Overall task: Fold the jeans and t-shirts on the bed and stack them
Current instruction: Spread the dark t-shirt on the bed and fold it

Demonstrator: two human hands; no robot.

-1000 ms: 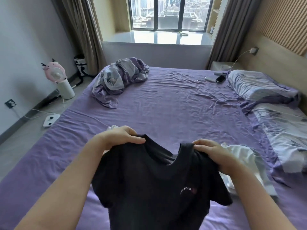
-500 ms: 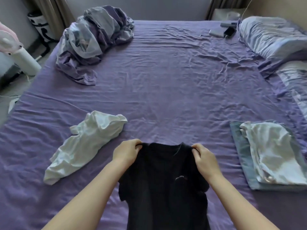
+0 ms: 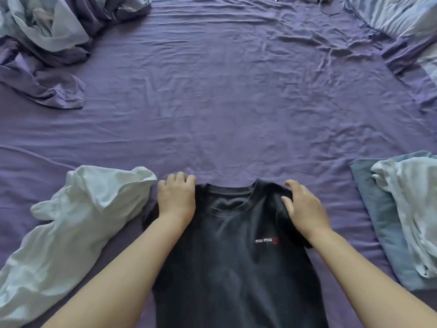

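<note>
At near edge of bed (image 3: 236,102): left hand (image 3: 176,200) clenched round left shoulder of black t-shirt (image 3: 236,256), right hand (image 3: 305,207) pinched right shoulder. Shirt lay front up, collar away from person, on purple sheet. Crumpled white t-shirt (image 3: 71,223) just left, touching sleeve. Folded jeans (image 3: 376,221) at right, white garment (image 3: 411,209) on top. Bunched duvet (image 3: 47,43) far left; pillows (image 3: 406,22) far right.
</note>
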